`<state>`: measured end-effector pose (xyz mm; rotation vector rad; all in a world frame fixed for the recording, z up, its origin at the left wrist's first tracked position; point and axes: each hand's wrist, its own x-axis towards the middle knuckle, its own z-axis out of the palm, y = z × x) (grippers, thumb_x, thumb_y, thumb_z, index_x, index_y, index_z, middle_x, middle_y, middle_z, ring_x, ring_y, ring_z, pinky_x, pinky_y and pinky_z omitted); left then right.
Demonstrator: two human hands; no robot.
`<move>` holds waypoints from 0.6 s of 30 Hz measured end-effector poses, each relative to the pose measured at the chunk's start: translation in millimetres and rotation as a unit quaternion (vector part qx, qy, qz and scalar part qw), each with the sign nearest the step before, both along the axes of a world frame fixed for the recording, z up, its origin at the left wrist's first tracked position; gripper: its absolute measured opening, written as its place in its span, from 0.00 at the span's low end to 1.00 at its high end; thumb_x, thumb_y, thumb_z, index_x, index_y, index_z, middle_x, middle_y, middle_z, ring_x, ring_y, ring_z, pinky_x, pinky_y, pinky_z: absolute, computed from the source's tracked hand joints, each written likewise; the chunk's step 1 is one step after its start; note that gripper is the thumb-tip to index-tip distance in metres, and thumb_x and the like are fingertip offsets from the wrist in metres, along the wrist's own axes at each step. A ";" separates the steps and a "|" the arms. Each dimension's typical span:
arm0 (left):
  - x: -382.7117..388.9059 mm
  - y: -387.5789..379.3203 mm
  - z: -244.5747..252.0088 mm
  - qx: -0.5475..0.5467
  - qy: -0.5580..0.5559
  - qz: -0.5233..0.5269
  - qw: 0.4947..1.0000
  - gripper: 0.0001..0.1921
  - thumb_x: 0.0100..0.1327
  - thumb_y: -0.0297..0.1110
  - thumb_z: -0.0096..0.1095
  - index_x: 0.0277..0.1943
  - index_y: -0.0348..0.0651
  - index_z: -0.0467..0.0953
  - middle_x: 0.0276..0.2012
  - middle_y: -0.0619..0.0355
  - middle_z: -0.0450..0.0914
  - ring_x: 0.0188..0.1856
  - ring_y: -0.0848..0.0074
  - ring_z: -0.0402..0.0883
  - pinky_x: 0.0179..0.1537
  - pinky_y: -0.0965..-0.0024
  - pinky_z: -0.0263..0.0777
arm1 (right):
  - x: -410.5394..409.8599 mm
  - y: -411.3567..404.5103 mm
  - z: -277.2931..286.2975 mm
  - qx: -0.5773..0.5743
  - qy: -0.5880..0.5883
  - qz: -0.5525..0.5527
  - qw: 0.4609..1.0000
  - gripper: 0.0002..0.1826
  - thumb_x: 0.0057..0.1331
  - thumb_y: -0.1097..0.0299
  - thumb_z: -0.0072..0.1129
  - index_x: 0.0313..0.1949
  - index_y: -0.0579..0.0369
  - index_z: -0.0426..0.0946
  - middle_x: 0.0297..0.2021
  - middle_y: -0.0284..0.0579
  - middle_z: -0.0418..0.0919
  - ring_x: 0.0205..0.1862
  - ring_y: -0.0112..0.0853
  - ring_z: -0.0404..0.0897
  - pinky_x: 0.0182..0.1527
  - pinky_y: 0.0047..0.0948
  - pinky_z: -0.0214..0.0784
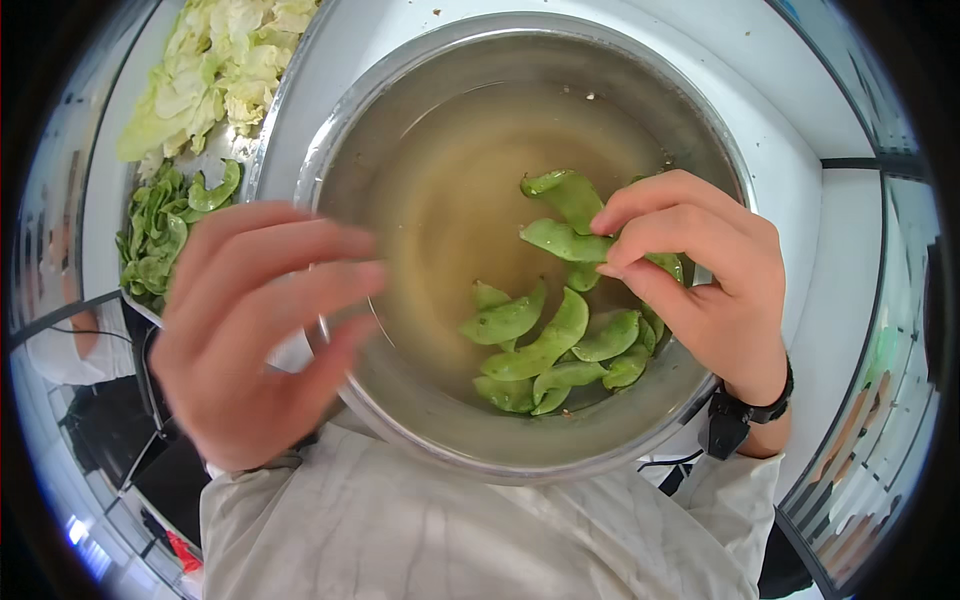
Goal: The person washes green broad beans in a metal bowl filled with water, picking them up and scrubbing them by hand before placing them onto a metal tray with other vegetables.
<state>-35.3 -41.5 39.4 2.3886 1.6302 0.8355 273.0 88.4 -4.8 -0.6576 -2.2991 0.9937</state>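
A stainless steel basin (540,471) holds cloudy, brownish water (450,187). Flat green bean pods (536,352) float in a cluster at its near right side. Over that side my right hand (694,262) pinches a green bean pod (566,240) between thumb and fingers, with more pods directly below and around it. My left hand (262,322) is blurred above the basin's left rim, its fingers apart and nothing visible in them. It is between the basin and a metal tray (270,127), partly covering the tray's near end.
On the tray are a heap of pale cabbage-like leaves (225,67) and a pile of green bean pods (154,240). The basin stands on a white counter (780,142) with scattered crumbs. A black band with a small device (731,424) is on my right wrist.
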 end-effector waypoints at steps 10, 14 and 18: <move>36.6 39.3 -21.2 -0.032 0.000 -0.093 0.995 0.18 0.47 0.23 0.85 0.44 0.43 0.91 0.39 0.57 0.90 0.40 0.61 0.86 0.43 0.59 0.80 | -0.2 1.4 3.2 -0.023 0.047 0.072 0.996 0.14 0.59 0.83 0.81 0.42 0.55 0.87 0.45 0.50 0.91 0.39 0.39 0.87 0.40 0.33 0.78; 37.2 42.8 -24.7 -0.032 -0.019 -0.017 0.999 0.16 0.49 0.16 0.80 0.42 0.41 0.90 0.37 0.55 0.90 0.39 0.61 0.86 0.40 0.62 0.78 | -4.2 3.3 3.6 0.018 0.001 0.015 1.000 0.17 0.57 0.81 0.82 0.45 0.56 0.88 0.46 0.48 0.90 0.43 0.40 0.85 0.45 0.36 0.77; 34.6 49.0 -34.9 -0.020 -0.031 0.000 0.999 0.15 0.52 0.14 0.77 0.43 0.39 0.90 0.37 0.55 0.89 0.37 0.63 0.85 0.39 0.64 0.77 | -3.3 4.0 -2.1 0.098 -0.080 -0.001 0.992 0.22 0.51 0.78 0.85 0.47 0.53 0.89 0.43 0.42 0.84 0.43 0.41 0.80 0.44 0.40 0.74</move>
